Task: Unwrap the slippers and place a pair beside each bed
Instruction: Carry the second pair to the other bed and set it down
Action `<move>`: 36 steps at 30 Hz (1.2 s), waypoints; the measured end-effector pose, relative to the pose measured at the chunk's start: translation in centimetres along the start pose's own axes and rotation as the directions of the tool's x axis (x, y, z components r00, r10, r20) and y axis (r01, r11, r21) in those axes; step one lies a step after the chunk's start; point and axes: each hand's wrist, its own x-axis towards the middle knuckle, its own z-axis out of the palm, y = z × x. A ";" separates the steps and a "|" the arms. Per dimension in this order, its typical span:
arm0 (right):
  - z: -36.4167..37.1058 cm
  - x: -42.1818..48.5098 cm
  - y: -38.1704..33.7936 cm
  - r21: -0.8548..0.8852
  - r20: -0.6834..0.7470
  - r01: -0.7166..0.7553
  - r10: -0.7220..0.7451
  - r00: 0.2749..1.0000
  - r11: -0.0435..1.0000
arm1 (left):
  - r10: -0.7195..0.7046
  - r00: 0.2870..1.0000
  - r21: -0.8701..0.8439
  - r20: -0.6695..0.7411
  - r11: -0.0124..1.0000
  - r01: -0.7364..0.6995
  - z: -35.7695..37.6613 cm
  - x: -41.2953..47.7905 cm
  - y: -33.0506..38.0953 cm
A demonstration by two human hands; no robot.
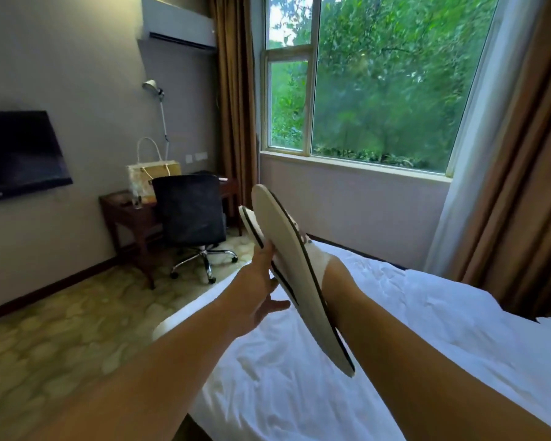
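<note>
Both slippers (299, 275) are up in the air over the left edge of the bed (427, 313), approx. in the middle of the view. I see no wrapper on them, so the unwrapping looks done for this pair.

The near slipper (314, 319) shows its pale sole w/ dark rim to the camera and slants from far-left down to near-right. The far slipper (250, 222) is just behind it on the left side; only its far end shows.

Left hand (260, 281): fingers (263, 259) quite straight and together, laid along the edge of the far slipper, thumb spread apart to the right. It touches and supports more than it clamps.

Right hand (333, 272): mostly hidden behind the near slipper, only the wrist part shows. It seems to carry this slipper, but I cannot tell how its fingers lie.

Left to do, as I judge: put this pair down on the carpet floor (61, 329) beside the bed; nothing lies there yet. The task says each bed, but only one bed is in view, so I cannot tell if another pair is already placed or not. Desk (121, 211) and chair (188, 211) stand far left, well apart from the hands.
</note>
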 end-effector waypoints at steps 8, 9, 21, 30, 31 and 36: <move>9.1 4.6 -2.6 0.065 0.035 0.188 -0.191 0.981 0.980 | -0.001 1.000 -0.236 -0.017 0.972 -0.003 -11.5 0.2 7.3; 10.6 5.4 -3.1 0.032 0.041 0.218 -0.220 0.975 0.975 | -0.019 0.999 -0.272 -0.026 0.962 0.011 -13.6 0.4 8.3; 29.8 18.1 -5.5 -0.480 -0.067 0.505 -0.604 0.794 0.717 | 0.126 0.969 -0.097 -0.212 0.984 -0.149 -30.4 3.8 14.4; 36.1 27.2 -5.1 -0.514 -0.038 0.512 -0.615 0.788 0.688 | 0.154 0.963 -0.183 -0.222 0.963 -0.196 -39.8 10.8 15.6; 36.6 28.4 -5.0 -0.508 -0.023 0.521 -0.615 0.789 0.687 | 0.140 0.965 -0.189 -0.220 0.965 -0.183 -40.8 11.9 15.5; 38.8 35.7 -5.6 -0.563 0.086 0.630 -0.719 0.689 0.536 | 0.063 0.960 -0.242 -0.273 0.961 -0.131 -47.6 18.0 16.2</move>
